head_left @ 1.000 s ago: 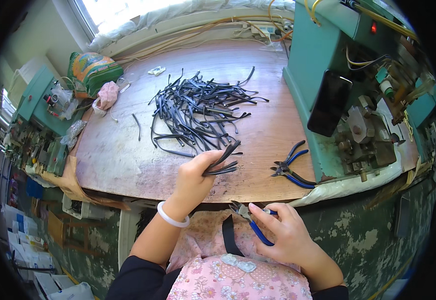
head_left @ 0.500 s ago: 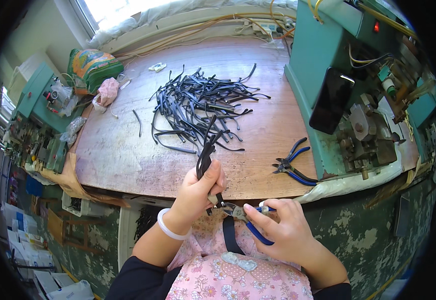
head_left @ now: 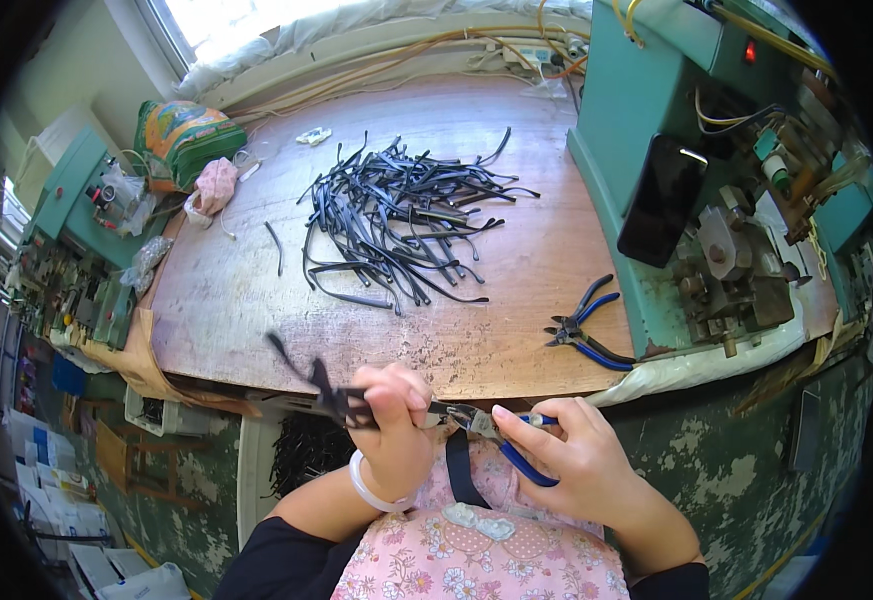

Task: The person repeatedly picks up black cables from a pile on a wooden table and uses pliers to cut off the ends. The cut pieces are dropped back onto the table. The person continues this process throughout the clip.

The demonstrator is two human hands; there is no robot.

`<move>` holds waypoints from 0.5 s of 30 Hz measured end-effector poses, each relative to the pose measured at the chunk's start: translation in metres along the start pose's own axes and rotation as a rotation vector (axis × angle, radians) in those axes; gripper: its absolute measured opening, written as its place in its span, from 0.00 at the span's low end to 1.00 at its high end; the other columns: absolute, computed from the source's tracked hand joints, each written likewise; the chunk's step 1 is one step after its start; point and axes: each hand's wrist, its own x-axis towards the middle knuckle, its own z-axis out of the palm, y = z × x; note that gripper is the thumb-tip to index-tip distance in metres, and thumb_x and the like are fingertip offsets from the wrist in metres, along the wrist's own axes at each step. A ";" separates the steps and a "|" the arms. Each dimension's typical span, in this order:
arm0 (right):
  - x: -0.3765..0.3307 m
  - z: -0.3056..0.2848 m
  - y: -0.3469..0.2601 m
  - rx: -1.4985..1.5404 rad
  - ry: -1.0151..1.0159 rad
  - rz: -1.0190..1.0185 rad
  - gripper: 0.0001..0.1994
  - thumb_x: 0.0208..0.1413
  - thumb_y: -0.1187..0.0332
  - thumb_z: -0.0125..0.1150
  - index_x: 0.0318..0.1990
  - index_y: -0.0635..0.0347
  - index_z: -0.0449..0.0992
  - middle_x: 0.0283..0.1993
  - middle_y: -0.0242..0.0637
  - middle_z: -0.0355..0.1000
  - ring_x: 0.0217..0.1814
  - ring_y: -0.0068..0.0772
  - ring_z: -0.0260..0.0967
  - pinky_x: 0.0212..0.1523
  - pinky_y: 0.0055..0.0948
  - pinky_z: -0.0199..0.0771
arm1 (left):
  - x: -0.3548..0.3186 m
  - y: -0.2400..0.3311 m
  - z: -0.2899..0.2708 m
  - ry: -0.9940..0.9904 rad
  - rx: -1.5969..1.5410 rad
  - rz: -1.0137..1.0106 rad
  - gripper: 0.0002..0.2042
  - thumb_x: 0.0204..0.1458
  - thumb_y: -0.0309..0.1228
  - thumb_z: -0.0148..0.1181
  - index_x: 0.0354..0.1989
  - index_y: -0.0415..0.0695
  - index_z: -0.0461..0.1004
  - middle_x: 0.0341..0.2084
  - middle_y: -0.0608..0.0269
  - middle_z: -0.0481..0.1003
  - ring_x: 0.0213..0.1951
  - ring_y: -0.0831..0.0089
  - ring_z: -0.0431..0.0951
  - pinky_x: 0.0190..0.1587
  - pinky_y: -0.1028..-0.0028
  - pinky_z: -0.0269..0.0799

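Left hand: the left hand [head_left: 393, 425] sat low and centre in the frame, below the front edge of the worktop [head_left: 256, 300], fingers curled shut around a small bundle of black strips [head_left: 321, 385] that stuck out toward the left; a white bangle [head_left: 368, 490] ringed the wrist.
Right hand: the right hand [head_left: 576, 460] lay just right of it, closed on the blue handles of a pair of pliers [head_left: 486, 425], whose nose pointed left and met the bundle at the left hand's fingers.
Black strip: one more dark strip [head_left: 461, 470] hung down between the two hands over a pink flowered garment [head_left: 476, 560].
Pile: a loose heap of black strips [head_left: 406, 215] spread over the upper middle of the worktop, well apart from both hands.
Stray piece: a single short strip [head_left: 274, 247] lay alone to the left of the heap.
Spare tool: a second pair of blue-handled pliers [head_left: 584, 330] rested at the right of the worktop, near its front edge.
Machine: a green machine [head_left: 636, 120] filled the upper right, with a dark flat phone [head_left: 661, 200] leaning on its side.
Upper left: a colourful bag [head_left: 181, 135] and a pink cloth [head_left: 216, 185] sat at the far corner.
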 end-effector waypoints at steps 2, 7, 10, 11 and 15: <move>0.003 -0.004 -0.008 0.034 -0.003 0.041 0.34 0.37 0.69 0.72 0.59 0.47 0.75 0.41 0.41 0.66 0.38 0.41 0.68 0.40 0.35 0.71 | -0.004 -0.002 0.002 0.026 0.134 0.127 0.19 0.67 0.47 0.44 0.31 0.44 0.63 0.18 0.65 0.65 0.18 0.83 0.57 0.21 0.80 0.51; 0.002 0.001 -0.012 0.036 -0.007 0.083 0.36 0.34 0.70 0.72 0.59 0.49 0.75 0.41 0.42 0.68 0.38 0.41 0.69 0.40 0.34 0.73 | -0.008 -0.009 0.004 0.061 0.198 0.217 0.20 0.66 0.49 0.46 0.32 0.44 0.63 0.18 0.65 0.65 0.20 0.83 0.59 0.21 0.82 0.53; -0.002 0.001 -0.008 -0.016 -0.016 0.079 0.34 0.37 0.68 0.72 0.60 0.48 0.74 0.42 0.42 0.67 0.38 0.41 0.69 0.40 0.35 0.73 | 0.000 0.003 0.001 0.037 0.064 -0.101 0.18 0.66 0.47 0.48 0.32 0.46 0.63 0.18 0.66 0.64 0.20 0.83 0.60 0.18 0.81 0.52; -0.004 0.001 -0.007 -0.024 -0.012 0.099 0.33 0.39 0.67 0.71 0.60 0.47 0.75 0.41 0.42 0.67 0.38 0.41 0.69 0.40 0.35 0.72 | 0.011 0.004 -0.005 -0.038 -0.022 -0.281 0.16 0.66 0.46 0.49 0.31 0.47 0.63 0.18 0.68 0.64 0.20 0.83 0.60 0.15 0.81 0.50; -0.009 0.002 0.002 -0.023 0.025 0.074 0.35 0.34 0.69 0.72 0.59 0.50 0.75 0.43 0.43 0.68 0.38 0.42 0.70 0.41 0.36 0.74 | 0.043 -0.011 -0.017 -0.273 0.167 -0.225 0.18 0.68 0.43 0.43 0.34 0.40 0.67 0.34 0.60 0.68 0.39 0.76 0.72 0.41 0.71 0.74</move>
